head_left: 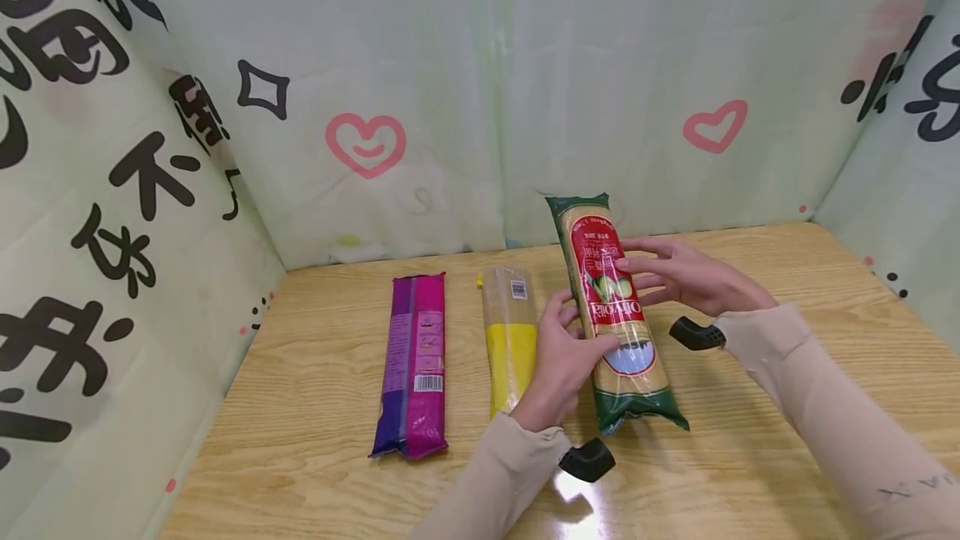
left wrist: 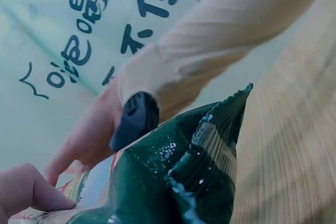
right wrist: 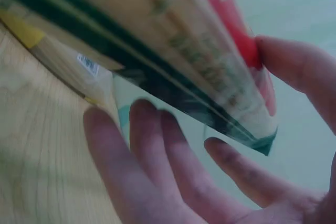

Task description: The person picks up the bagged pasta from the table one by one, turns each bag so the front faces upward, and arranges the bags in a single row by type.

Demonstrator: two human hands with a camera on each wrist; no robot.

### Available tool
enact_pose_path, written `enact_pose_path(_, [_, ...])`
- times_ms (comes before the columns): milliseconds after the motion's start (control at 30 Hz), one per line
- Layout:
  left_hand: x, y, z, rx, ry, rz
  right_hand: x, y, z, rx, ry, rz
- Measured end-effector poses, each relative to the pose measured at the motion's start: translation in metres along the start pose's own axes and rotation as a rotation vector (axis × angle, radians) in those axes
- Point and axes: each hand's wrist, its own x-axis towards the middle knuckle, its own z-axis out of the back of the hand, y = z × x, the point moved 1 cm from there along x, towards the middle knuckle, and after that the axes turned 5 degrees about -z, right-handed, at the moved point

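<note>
A long pack of noodles (head_left: 598, 242), in clear film with a red label and dark green ends, is held up at a tilt over the table. Its label reads upside down in the head view. My left hand (head_left: 558, 361) grips the lower left side, thumb across the front, near the green end (left wrist: 157, 177) seen large in the left wrist view. At the pack's upper right edge is my right hand (head_left: 697, 277). Its thumb (right wrist: 294, 64) reaches the red label, while the other fingers spread loosely below the pack, apart from it.
Left of my hands lies a clear pack with a yellow lower half (head_left: 512, 357), partly covered by my left hand. Farther left is a purple and pink pack (head_left: 427, 336). Printed curtains (head_left: 450, 90) enclose the wooden table (head_left: 300, 407) at the back and sides.
</note>
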Motion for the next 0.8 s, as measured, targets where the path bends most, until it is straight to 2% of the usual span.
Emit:
enact_pose_path(200, [0.0000,-0.0007,-0.0008,-0.028,0.018,0.024,0.0028,-0.0036,-0.0014,0.046,0.031,-0.009])
enact_pose_path(600, [0.0047,0.0032,0.0033,0.006,0.062,0.072,0.0062,-0.0078,0.0018,0.026,-0.036,-0.029])
enact_pose_path(800, [0.0050,0.0058,0.0053,0.005,0.071,0.143,0.0017,0.0004,-0.0006,0.014,-0.062,-0.041])
